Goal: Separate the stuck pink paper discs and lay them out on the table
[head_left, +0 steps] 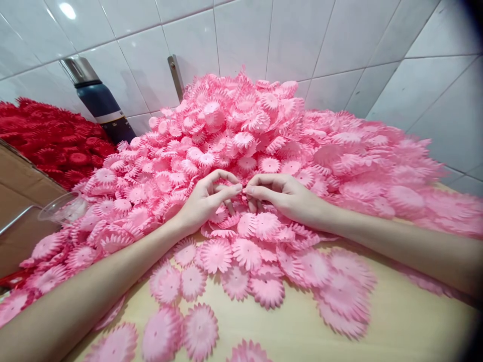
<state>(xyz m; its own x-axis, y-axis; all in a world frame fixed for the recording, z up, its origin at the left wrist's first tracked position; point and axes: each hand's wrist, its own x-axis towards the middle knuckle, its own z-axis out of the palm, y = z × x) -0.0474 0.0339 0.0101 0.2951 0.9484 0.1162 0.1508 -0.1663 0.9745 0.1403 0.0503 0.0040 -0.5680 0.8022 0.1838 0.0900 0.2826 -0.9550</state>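
Note:
My left hand (213, 196) and my right hand (283, 195) meet almost fingertip to fingertip over the front of a big heap of pink flower-shaped petal discs (243, 141). Thumb and forefinger are pinched together on each hand. A trace of pink shows around the fingertips, but what they grip is too small and hidden to make out. Just below the hands, loose petal discs (217, 255) with notched edges and a small centre hole lie overlapping on the pale yellow tabletop (294, 329).
A dark blue bottle (98, 103) with a metal cap leans at the back left, beside a red petal heap (56, 141). Nearer are a cardboard box (26, 196) and a clear plastic cup (62, 207). A metal strip (175, 78) stands against the tiled wall (241, 37).

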